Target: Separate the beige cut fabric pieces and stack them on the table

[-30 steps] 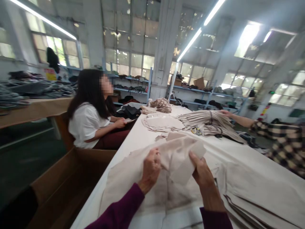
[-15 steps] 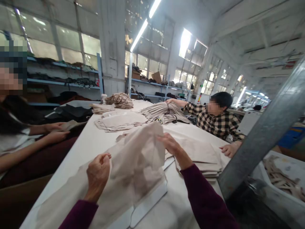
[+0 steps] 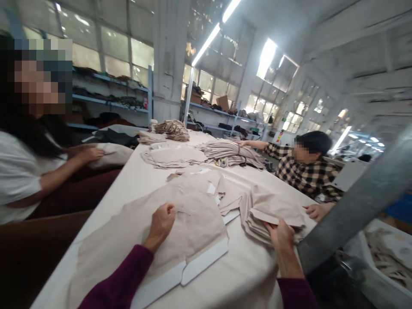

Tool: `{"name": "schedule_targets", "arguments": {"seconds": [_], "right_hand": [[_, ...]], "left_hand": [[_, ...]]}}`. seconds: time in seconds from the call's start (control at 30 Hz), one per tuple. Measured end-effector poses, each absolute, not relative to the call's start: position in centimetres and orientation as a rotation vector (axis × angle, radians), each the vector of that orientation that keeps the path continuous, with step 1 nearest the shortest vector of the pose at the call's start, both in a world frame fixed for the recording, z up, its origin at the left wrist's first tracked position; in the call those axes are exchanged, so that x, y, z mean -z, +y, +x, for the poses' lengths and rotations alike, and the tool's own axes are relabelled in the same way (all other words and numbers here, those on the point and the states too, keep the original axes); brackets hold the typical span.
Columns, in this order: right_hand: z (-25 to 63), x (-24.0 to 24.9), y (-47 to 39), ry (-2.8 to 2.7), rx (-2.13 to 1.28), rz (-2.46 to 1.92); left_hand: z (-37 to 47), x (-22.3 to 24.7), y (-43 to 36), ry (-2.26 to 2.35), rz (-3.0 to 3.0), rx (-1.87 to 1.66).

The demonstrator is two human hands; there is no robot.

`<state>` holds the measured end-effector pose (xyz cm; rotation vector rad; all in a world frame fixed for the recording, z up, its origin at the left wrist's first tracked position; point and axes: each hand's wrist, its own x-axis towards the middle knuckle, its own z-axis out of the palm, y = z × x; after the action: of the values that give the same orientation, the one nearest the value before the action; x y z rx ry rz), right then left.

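Observation:
A wide beige fabric piece (image 3: 128, 227) lies spread over white boards (image 3: 206, 262) whose edges show along its near side. Above this fabric is my left hand (image 3: 162, 224), its fingers curled closed; whether anything is pinched in them is too small to tell. At the right, my right hand (image 3: 281, 236) grips the near edge of a folded beige fabric stack (image 3: 277, 206), thumb and fingers around the top layers. More beige cut pieces (image 3: 177, 155) lie flat farther up the table.
A person in a checkered shirt (image 3: 286, 159) rests a hand on a tied fabric bundle (image 3: 228, 152). Another person (image 3: 22, 171) at the left holds light fabric. A slanted metal post (image 3: 354, 197) and a white bin (image 3: 389, 274) stand at the right.
My right hand has let go of the raised fabric, now lying flat, and moved right to the folded stack. The view has shifted left. The left person's fabric shows more.

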<state>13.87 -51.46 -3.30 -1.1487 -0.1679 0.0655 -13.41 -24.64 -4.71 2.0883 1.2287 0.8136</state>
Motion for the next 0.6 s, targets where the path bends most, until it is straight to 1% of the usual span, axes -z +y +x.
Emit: {"name": "schedule_targets", "arguments": {"seconds": [0.13, 0.2, 0.23, 0.27, 0.33, 0.37, 0.43, 0.6], "right_hand": [[9.5, 3.2, -50.3, -0.157, -0.158, -1.125], [6.4, 3.6, -48.2, -0.391, -0.310, -1.217], [5.0, 3.9, -46.8, -0.539, -0.376, -1.362], [3.9, 4.2, -45.2, -0.715, -0.358, -1.546], [2.8, 4.6, -42.0, -0.950, -0.140, -1.832], [2.7, 4.8, -40.7, -0.996, -0.025, -1.908], [3.0, 5.2, -38.9, -0.986, 0.097, -1.954], [3.5, 5.1, -38.6, -0.990, 0.037, -1.982]], "left_hand": [[-13.5, 5.7, -24.1, 1.277, 2.053, -0.862], [-13.4, 6.2, -24.1, 1.290, 2.046, -0.889], [-13.3, 6.5, -24.1, 1.292, 2.046, -0.903], [-13.3, 6.7, -24.1, 1.292, 2.044, -0.915], [-13.3, 7.0, -24.3, 1.287, 2.036, -0.938], [-13.3, 7.0, -24.3, 1.283, 2.029, -0.946], [-13.3, 7.0, -24.5, 1.271, 2.018, -0.960], [-13.3, 6.5, -24.7, 1.254, 2.001, -0.989]]}}
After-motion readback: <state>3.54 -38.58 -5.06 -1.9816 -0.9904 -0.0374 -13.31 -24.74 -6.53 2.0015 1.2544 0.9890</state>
